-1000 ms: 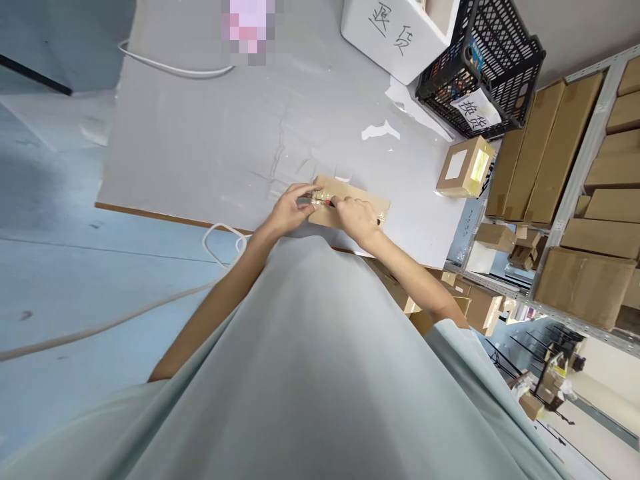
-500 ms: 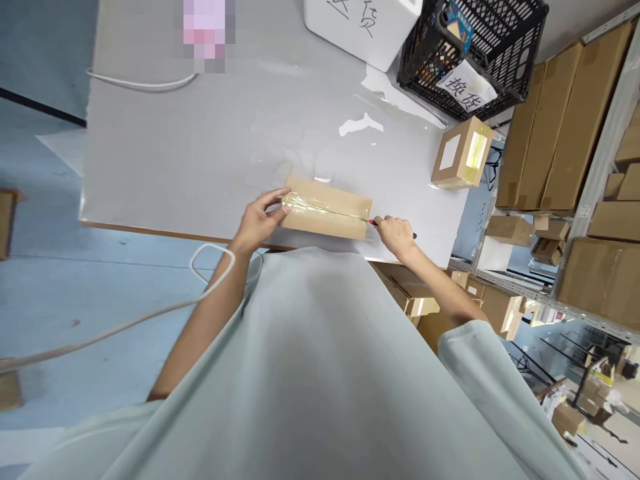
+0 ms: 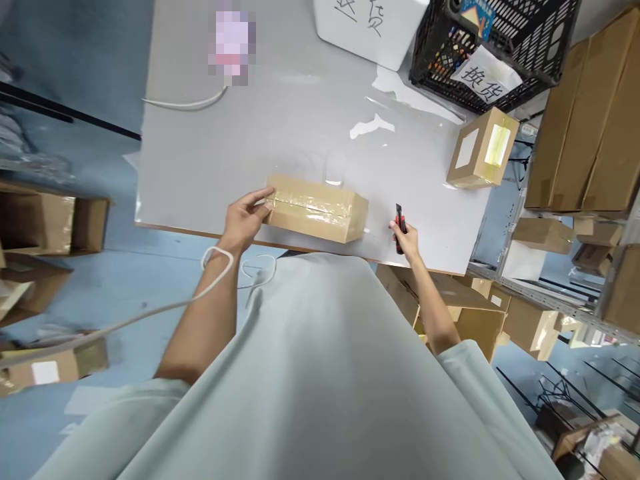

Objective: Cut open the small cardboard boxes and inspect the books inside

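A long brown cardboard box (image 3: 311, 212) lies near the front edge of the table, shiny clear tape running along its top seam. My left hand (image 3: 245, 217) grips its left end, with thumb and fingers at the corner. To the right of the box and apart from it, my right hand (image 3: 407, 241) is closed around a red and black box cutter (image 3: 399, 223). The cutter's tip points toward the back of the table.
A smaller taped carton (image 3: 467, 150) stands at the table's right edge. Behind it are a black plastic crate (image 3: 485, 90) and a white bin (image 3: 367, 40). Scraps of film (image 3: 373, 125) lie on the grey table (image 3: 200, 160). A white cable (image 3: 150, 312) crosses my left forearm.
My right hand has drawn the box cutter away from the box's right end and turned it upright. The box has shifted a little left and turned, so its right end face shows.
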### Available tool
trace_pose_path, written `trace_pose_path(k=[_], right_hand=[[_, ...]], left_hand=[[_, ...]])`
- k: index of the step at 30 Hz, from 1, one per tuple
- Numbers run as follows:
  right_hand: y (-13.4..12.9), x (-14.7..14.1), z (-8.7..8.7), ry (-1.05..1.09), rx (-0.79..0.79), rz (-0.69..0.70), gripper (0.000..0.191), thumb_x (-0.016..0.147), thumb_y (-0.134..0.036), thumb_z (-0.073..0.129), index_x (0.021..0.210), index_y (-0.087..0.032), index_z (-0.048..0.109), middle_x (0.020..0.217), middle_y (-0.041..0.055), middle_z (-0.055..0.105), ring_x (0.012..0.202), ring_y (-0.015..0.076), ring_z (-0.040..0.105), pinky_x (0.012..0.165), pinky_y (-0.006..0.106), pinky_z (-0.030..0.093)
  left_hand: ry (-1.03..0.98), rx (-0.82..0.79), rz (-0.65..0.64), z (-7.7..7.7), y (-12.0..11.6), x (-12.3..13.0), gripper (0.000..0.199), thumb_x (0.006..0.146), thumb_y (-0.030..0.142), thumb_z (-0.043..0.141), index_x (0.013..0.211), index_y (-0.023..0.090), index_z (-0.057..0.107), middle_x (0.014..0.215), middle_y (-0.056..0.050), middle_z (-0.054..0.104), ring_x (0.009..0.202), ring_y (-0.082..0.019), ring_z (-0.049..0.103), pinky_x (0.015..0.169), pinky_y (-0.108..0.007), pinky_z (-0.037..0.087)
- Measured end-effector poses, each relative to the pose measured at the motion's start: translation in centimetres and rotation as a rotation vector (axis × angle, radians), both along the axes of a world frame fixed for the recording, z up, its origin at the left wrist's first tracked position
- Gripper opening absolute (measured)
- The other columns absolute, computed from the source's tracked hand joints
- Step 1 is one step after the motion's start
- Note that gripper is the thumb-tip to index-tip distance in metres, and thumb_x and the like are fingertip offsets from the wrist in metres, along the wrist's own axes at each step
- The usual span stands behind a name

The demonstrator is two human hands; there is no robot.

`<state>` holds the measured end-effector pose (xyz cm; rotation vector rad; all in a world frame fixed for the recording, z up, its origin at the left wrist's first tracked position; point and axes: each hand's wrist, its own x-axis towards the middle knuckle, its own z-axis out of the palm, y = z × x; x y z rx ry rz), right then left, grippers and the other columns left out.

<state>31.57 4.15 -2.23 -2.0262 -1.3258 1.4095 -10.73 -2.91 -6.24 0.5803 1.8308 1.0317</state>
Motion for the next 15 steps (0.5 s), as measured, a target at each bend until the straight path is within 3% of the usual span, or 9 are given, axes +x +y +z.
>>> trace_pose_path(k=[3, 6, 10, 15], right_hand=[[-1.8, -5.2, -2.2, 0.143, -0.116, -0.147, 0.061, 0.08, -0.077, 0.085, 0.095, -0.019, 0.074, 0.062, -0.0041, 0.064, 0.063, 0.0163, 0.06, 0.063, 0.027, 0.048], [-3.0, -9.5, -2.4, 0.272, -0.169, -0.184, 0.058, 0.076, -0.074, 0.088, 0.093, -0.021, 0.073, 0.062, -0.0044, 0.065, 0.063, 0.0159, 0.062, 0.063, 0.026, 0.048], [-3.4, -11.4, 0.0, 0.328, -0.061, -0.196, 0.054, 0.077, -0.069, 0.089, 0.095, -0.019, 0.076, 0.062, -0.0039, 0.066, 0.063, 0.0152, 0.061, 0.065, 0.027, 0.05], [-2.4, -9.9, 5.2, 0.102, 0.13, -0.136, 0.054, 0.085, -0.069, 0.085, 0.1, -0.017, 0.08, 0.069, -0.0018, 0.068, 0.063, 0.0168, 0.062, 0.065, 0.029, 0.053]], left_hand=[[0.044, -0.005, 0.041, -1.0, -0.2, -1.9, 0.046, 0.087, 0.016, 0.083, 0.133, 0.016, 0.08, 0.135, -0.006, 0.082, 0.108, -0.017, 0.074, 0.109, -0.037, 0.062], [0.122, 0.021, 0.066, -2.2, -0.3, -3.4, 0.045, 0.084, 0.013, 0.082, 0.129, 0.02, 0.079, 0.125, -0.005, 0.081, 0.104, -0.017, 0.075, 0.109, -0.037, 0.062], [0.162, -0.01, 0.053, -3.7, 0.3, -3.5, 0.053, 0.078, 0.014, 0.076, 0.13, 0.023, 0.079, 0.118, -0.006, 0.079, 0.092, -0.017, 0.074, 0.099, -0.035, 0.064], [0.046, -0.063, -0.134, -5.6, 2.2, 0.9, 0.078, 0.08, 0.023, 0.071, 0.157, 0.021, 0.066, 0.117, -0.007, 0.08, 0.081, -0.014, 0.07, 0.087, -0.03, 0.062]])
